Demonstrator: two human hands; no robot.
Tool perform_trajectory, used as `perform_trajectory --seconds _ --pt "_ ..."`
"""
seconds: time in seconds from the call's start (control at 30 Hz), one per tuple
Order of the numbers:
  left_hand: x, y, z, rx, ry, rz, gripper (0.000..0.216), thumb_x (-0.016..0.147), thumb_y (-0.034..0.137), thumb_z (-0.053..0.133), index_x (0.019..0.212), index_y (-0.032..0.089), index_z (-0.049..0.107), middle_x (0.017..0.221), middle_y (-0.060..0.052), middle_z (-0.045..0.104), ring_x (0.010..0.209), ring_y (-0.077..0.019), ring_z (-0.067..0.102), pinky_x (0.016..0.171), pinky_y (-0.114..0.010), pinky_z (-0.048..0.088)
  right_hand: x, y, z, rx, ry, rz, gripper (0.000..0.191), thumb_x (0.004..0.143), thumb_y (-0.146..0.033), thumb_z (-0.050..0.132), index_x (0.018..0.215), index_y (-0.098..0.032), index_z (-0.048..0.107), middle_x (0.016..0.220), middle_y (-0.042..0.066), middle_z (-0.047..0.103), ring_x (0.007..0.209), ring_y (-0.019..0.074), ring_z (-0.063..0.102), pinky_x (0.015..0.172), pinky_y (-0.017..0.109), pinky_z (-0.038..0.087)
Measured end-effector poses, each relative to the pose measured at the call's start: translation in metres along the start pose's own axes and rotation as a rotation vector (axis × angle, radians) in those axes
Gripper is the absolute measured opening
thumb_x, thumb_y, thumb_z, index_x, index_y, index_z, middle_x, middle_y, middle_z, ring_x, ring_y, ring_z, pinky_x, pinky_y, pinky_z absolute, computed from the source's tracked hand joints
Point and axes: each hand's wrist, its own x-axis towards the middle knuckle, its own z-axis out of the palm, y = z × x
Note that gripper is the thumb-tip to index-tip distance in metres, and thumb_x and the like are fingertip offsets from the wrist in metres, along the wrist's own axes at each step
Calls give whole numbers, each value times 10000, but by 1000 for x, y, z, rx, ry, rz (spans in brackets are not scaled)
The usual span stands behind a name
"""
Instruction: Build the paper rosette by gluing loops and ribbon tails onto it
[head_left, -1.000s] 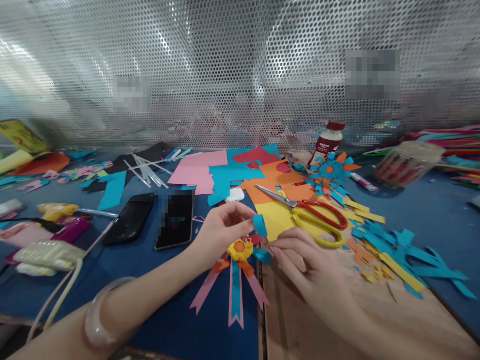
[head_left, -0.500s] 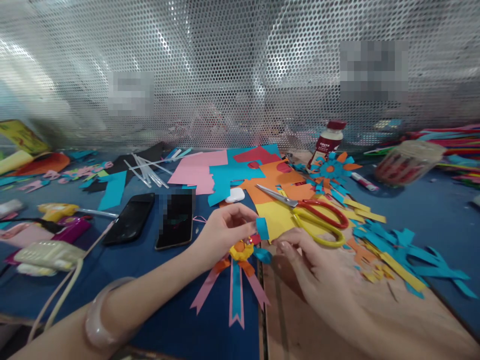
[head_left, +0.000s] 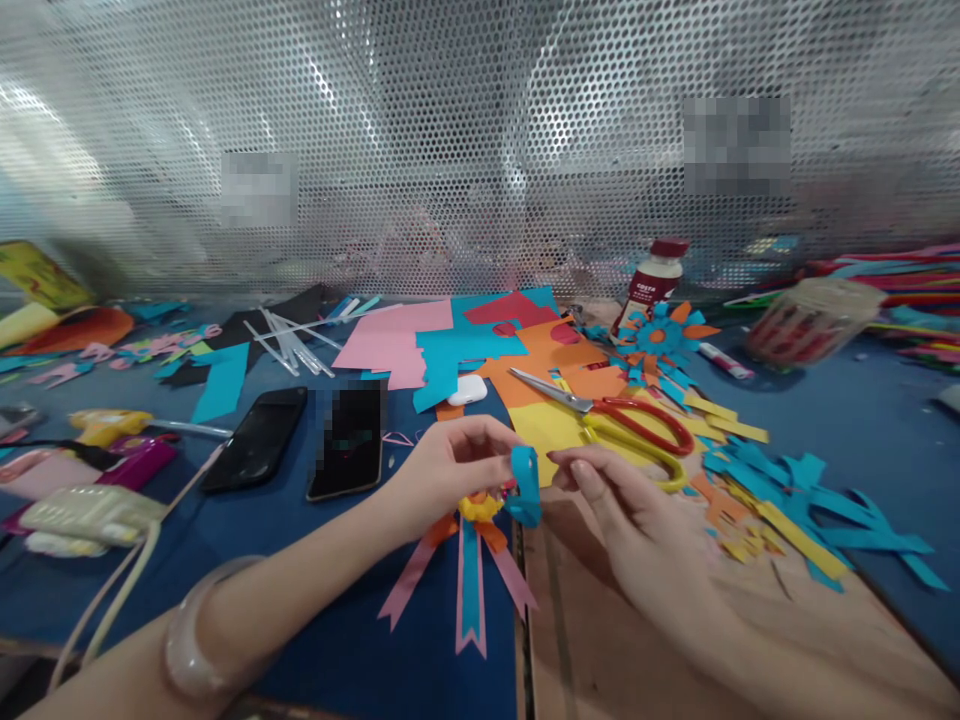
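My left hand [head_left: 457, 470] is closed, with thumb and fingers pinching a curled blue paper strip [head_left: 528, 490]. Just right of the strip, my right hand [head_left: 626, 510] has its fingertips pressed together, a small gap away. Whatever lies in that pinch, if anything, is too small to make out. Under my left hand is a paper rosette [head_left: 480, 507] with a yellow centre, partly covered by the hand. Pink, blue and orange paper tails [head_left: 470, 600] fan out below it on the blue table. Scissors [head_left: 637, 420] with red and yellow handles lie behind my right hand.
Coloured paper sheets [head_left: 397, 335] lie behind my hands. Two phones [head_left: 259, 440] and a yellow glue gun [head_left: 112, 428] are at left. Blue paper scraps [head_left: 810, 500], a blue paper flower [head_left: 656, 338], a bottle [head_left: 651, 285] and a plastic jar [head_left: 814, 325] stand or lie at right.
The blue strip has turned and now shows as a longer curl hanging from my left fingers. My right hand has shifted slightly, its fingertips now higher.
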Motion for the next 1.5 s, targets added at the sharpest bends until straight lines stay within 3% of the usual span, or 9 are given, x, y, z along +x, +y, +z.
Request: perform_trajectory --seconds 0.2,0.3,0.47,0.67,0.8,0.87,0.97,1.03,1.5 --pt "4 -2 -5 -70 203 -24 155 704 223 683 815 162 594 555 62 524 451 -35 436 453 -150 337 3 9 2 126 148 85 217 939 -389 451 954 -244 612 785 -21 587 753 105 550 718 205 436" --pt "9 -3 -10 164 263 19 147 726 231 666 841 157 613 636 34 594 519 -57 503 488 -167 372 5 11 2 180 180 145 227 920 -423 481 923 -240 615 745 -27 562 732 106 532 689 205 430" --pt "20 -9 -25 580 329 117 134 735 239 653 840 156 645 836 -42 701 796 -162 653 728 -270 488 6 4 5 179 158 234 215 851 -421 579 792 -217 611 695 -28 576 681 107 533 657 202 438" --pt "29 -12 -41 876 324 110 123 768 189 627 880 173 674 847 -47 723 785 -187 671 770 -324 513 5 -7 7 210 63 225 181 822 -375 598 754 -210 631 657 -21 583 632 116 523 617 216 443" --pt "17 -2 -28 1057 364 339 192 837 200 580 1005 191 674 1040 -72 687 888 -197 640 812 -352 506 4 -5 5 278 -16 261 233 784 -421 632 718 -198 616 641 -15 569 572 111 489 511 218 397" --pt "7 5 -14 1030 260 488 182 874 221 551 1004 193 676 1042 -72 682 947 -187 625 835 -331 504 3 -2 5 347 -78 309 295 774 -471 644 697 -192 589 591 -24 525 507 95 434 435 211 320" --pt "-8 11 5 927 -22 669 159 869 202 575 989 185 678 1002 -73 698 953 -163 632 859 -292 508 -1 2 5 505 -184 374 360 780 -525 639 689 -189 551 498 -58 421 423 66 328 385 207 208" --pt "-14 12 12 870 -110 738 168 846 173 609 1002 172 671 1005 -82 702 939 -157 639 852 -279 517 -5 1 6 586 -225 412 389 770 -548 645 680 -186 537 473 -73 384 398 55 293 380 204 188" --pt "-20 12 14 743 -81 640 164 840 131 611 954 190 713 917 -58 727 844 -142 655 774 -249 543 -10 -6 10 671 -287 435 424 753 -550 666 634 -173 514 446 -78 395 385 43 308 395 195 200"
